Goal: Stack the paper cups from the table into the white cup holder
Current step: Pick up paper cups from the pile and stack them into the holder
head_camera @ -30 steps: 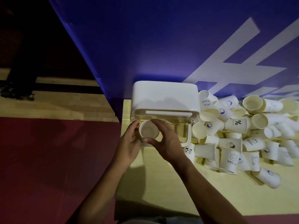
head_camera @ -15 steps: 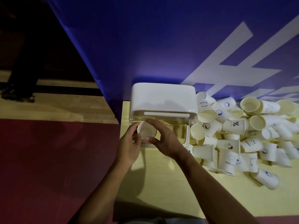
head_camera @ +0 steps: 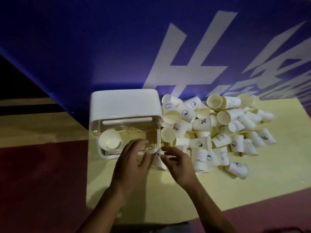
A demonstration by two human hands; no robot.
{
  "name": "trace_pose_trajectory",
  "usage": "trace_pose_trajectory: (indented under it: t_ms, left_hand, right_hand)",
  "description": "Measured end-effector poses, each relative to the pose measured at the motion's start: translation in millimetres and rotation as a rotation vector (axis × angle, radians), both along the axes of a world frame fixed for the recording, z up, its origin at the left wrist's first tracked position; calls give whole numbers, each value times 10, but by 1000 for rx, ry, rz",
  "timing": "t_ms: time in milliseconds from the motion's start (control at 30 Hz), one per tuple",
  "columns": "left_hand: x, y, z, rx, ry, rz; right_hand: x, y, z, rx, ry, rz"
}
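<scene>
Fetching step: left hand (head_camera: 133, 162) released; right hand (head_camera: 180, 165) at near cup (head_camera: 158, 163), grip unclear; next, pinch, carry left into white cup holder (head_camera: 124, 105).

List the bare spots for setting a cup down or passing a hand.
Free: the yellow tabletop along its near edge, in front of the heap of white paper cups, and the right half of the white plastic cup holder, beside the nested cups. Crowded: everything right of the holder up to the blue wall.
</scene>
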State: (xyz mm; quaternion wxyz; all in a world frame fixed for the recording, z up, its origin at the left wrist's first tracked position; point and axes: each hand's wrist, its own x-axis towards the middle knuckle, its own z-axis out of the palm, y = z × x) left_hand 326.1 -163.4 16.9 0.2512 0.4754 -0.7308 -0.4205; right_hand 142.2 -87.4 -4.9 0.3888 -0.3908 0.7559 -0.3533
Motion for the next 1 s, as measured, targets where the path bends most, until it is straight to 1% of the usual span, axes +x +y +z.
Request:
trace_pose_trajectory:
  t_ms: [133, 333, 500, 567, 733, 800, 900, 1000]
  left_hand:
    - [-764, 118, -21, -23, -60, -129]
    - [-2078, 115, -19, -89, -239, -344]
    - [-3089, -151, -175, -175, -519, -458]
    - [-3387, -268, -307, -189, -611, -467]
    - [-3784, -391, -552, -295, -863, -510]
    - [-3802, -410, -607, -314, -927, -527]
    - [-3848, -444, -678, -273, -949, -557]
    - [-3823, -491, -589, -211, -892, -508]
  right_hand:
    - [-529, 382, 66, 3, 13, -57]
    - [-1372, 887, 108, 41, 3, -154]
    - [-2088, 1228, 94, 92, -29, -197]
    - [-2356, 1330, 80, 102, -52, -217]
    - [-2908, 1455, 72, 100, -71, -236]
    - [-3048, 1463, 79, 98, -62, -232]
    - [-3339, 1413, 63, 95, -65, -209]
    - [-3634, 1162, 31, 81, -20, -179]
